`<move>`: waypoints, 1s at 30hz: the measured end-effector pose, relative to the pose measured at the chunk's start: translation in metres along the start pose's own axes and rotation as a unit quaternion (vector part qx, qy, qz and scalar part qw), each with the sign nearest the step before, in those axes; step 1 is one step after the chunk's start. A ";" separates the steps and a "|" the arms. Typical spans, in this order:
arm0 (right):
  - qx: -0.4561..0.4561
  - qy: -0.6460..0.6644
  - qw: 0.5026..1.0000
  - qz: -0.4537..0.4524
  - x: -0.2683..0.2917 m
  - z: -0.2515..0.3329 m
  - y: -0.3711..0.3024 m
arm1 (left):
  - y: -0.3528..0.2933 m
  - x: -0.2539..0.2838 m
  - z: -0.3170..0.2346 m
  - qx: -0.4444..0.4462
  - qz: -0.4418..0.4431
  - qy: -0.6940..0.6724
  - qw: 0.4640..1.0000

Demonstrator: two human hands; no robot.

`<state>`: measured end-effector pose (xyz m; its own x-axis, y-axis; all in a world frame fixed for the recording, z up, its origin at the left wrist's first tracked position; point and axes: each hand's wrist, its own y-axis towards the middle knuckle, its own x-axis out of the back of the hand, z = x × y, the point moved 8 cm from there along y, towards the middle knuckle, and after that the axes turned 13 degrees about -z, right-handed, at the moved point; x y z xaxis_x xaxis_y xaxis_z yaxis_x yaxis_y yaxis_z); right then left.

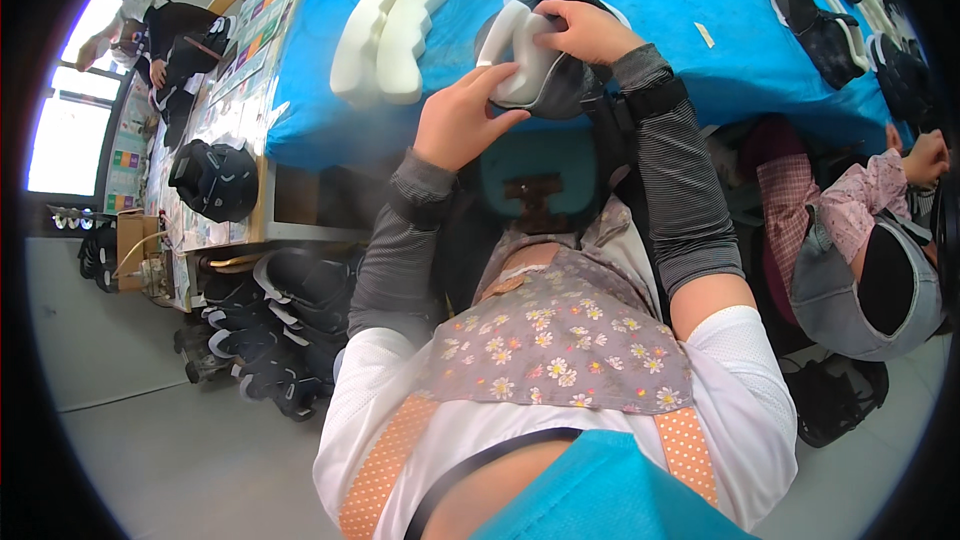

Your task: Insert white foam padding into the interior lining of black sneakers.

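My left hand and my right hand both grip one piece at the near edge of the blue table: a white foam pad set into a grey and black fabric cover. The left fingers press the pad's lower edge. The right hand clasps the top of the pad and cover. Below the hands a teal padded part with a brown fitting rests against my lap.
Two loose white foam pads lie on the blue table to the left. Black padded pieces lie at the far right. More black pieces are stacked on the floor at left. A co-worker's hand is at right; another person stands far left.
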<state>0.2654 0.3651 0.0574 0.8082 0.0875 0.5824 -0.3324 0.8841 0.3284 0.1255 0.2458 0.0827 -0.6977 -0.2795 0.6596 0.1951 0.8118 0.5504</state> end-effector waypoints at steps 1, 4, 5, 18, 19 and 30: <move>-0.001 -0.003 1.000 0.005 -0.001 0.001 0.000 | 0.000 -0.002 0.001 -0.004 0.011 0.022 1.000; -0.002 0.036 0.999 0.020 -0.003 -0.009 0.000 | 0.002 -0.004 -0.004 -0.015 0.026 0.037 0.999; 0.002 0.079 0.996 0.032 -0.004 -0.013 0.000 | 0.002 -0.005 -0.006 -0.022 0.026 0.032 0.999; -0.015 0.084 0.991 0.104 -0.003 -0.016 0.001 | 0.006 -0.006 0.007 -0.048 0.012 0.031 0.998; -0.017 0.071 0.992 0.099 -0.002 -0.016 0.001 | 0.006 -0.007 0.007 -0.054 0.014 0.032 0.998; -0.034 0.050 0.995 0.078 0.004 -0.015 0.001 | 0.002 0.003 -0.015 -0.065 0.036 0.071 0.995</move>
<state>0.2757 0.3738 0.0489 0.7945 0.2693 0.5442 -0.4274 0.8847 0.1862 0.1342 0.2388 0.0941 -0.5763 -0.3003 0.7601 0.3351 0.7614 0.5549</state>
